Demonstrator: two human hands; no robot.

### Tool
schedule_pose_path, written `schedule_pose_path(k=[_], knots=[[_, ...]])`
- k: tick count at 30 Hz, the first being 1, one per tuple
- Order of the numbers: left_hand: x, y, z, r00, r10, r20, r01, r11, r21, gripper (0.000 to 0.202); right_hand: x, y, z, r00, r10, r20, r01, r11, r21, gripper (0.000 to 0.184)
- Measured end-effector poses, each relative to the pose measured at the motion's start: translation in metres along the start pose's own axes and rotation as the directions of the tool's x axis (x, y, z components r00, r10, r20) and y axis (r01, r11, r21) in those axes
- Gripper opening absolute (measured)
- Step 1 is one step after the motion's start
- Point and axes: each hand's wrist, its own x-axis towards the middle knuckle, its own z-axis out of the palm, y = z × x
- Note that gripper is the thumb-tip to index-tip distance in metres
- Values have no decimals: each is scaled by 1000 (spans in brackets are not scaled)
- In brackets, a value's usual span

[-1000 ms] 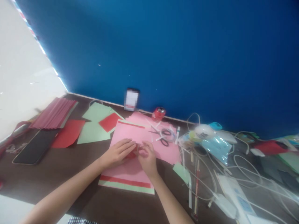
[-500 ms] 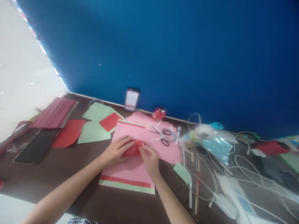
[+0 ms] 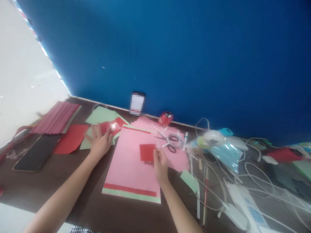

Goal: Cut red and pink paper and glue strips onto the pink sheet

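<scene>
My right hand [image 3: 160, 165] pinches a small red paper square [image 3: 147, 152] by its right edge. The square is above a pink sheet [image 3: 132, 176] that has red and green strips along its top and bottom. My left hand [image 3: 100, 141] is over green paper pieces to the left, fingers spread, with nothing clearly gripped. Beside its fingertips lies red paper [image 3: 119, 123] with a shiny, plastic-looking patch [image 3: 113, 126]; whether the fingers touch it is blurred.
Scissors [image 3: 172, 138] and a red tape dispenser [image 3: 166, 118] lie behind on more pink paper. Tangled white cables and a blue plastic packet [image 3: 225, 153] fill the right. A dark phone [image 3: 36, 153], red paper [image 3: 72, 139] and a pleated pink stack [image 3: 57, 118] are at left.
My left hand has moved left and back from the pink sheet to the green and red papers, where a shiny patch now shows. My right hand still holds the red square, now slightly raised.
</scene>
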Motion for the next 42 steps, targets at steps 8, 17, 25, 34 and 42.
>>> schedule_pose_path(k=[8,17,25,34,42], knots=[[-12,27,-17,987,160,-1,-131,806,-578,52,1,1,2,1000,23,14,-23,999,46,27],[-43,66,-16,881,321,348,166,478,-862,28,-6,7,8,964,93,248,-89,996,-24,29],[-29,48,-6,918,222,330,205,446,-871,22,9,13,-9,893,-357,274,449,736,-506,22],[-32,45,-7,924,212,317,120,628,-769,21,14,17,-16,756,-339,560,655,363,-663,34],[-33,50,-7,921,248,299,113,565,-817,23,6,19,0,770,-331,545,634,492,-597,37]])
